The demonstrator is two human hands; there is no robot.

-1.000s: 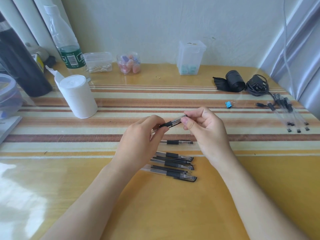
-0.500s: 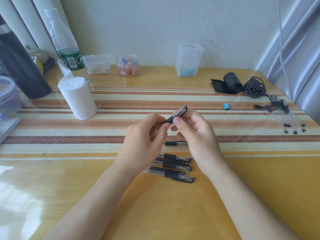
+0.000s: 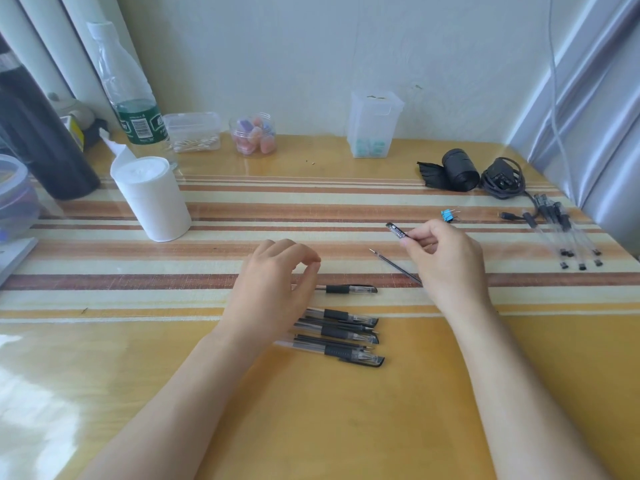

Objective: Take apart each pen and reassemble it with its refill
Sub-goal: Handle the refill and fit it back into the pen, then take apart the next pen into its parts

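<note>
Hands moved apart: right hand [image 3: 446, 265] pinches one black pen piece [image 3: 397, 231], one refill [image 3: 394, 265] just below; left hand [image 3: 273, 289] curled, hold unclear; four pens [image 3: 346, 332] beside it

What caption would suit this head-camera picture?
Right hand pinches a pen part, refill beside it; left hand hovers over more pens.

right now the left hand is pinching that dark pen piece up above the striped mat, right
Not quite: it is the right hand that pinches the dark pen piece above the striped mat, as the head view shows. The left hand hovers over the loose pens.
</note>
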